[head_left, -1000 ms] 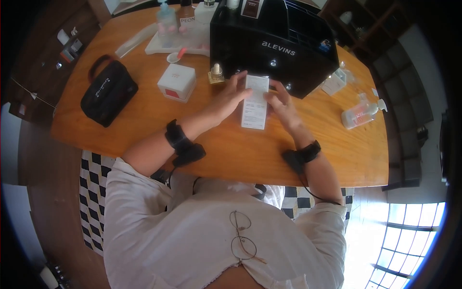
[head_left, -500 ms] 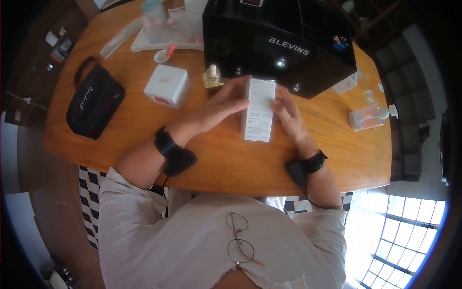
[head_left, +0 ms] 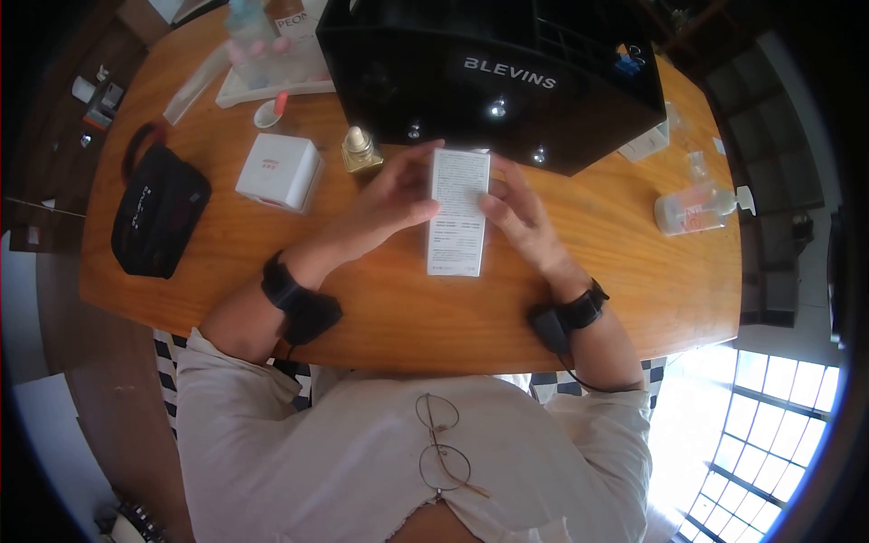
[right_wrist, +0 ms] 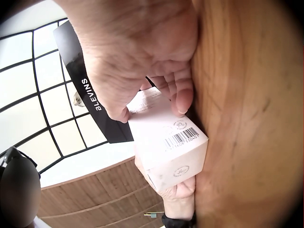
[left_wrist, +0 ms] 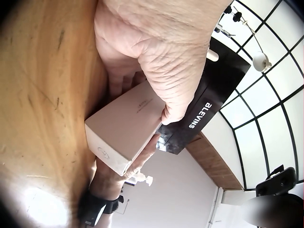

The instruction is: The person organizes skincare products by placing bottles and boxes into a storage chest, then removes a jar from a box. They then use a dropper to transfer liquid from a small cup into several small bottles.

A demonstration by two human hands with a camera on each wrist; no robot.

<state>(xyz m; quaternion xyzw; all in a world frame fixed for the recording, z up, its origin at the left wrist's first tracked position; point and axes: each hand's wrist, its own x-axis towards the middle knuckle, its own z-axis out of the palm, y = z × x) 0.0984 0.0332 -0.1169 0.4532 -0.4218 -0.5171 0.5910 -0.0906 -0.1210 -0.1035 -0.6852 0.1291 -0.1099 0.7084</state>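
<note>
A tall white box [head_left: 458, 237] with small print is held between both hands in front of the black case [head_left: 407, 72]. My left hand [head_left: 398, 199] grips its left side, thumb along the front edge. My right hand [head_left: 525, 217] grips the other side, thumb on the edge. In the left wrist view the left hand [left_wrist: 156, 57] curls round the box [left_wrist: 123, 128], close over the wooden table. The right wrist view shows the right hand [right_wrist: 137, 61] with thumb and fingers on the box [right_wrist: 166, 137], its barcode side visible.
Left of the hands are a dropper bottle [head_left: 361, 150], a square white box [head_left: 280, 172], a small dish [head_left: 266, 115] and a black pouch [head_left: 158, 217]. A tray [head_left: 262, 90] with bottles stands behind. A pump bottle [head_left: 695, 210] lies at the right on the table [head_left: 380, 317].
The head view has shifted, and most table objects appear further left. Both hands still hold the tall box, which now appears slightly lower in view.
</note>
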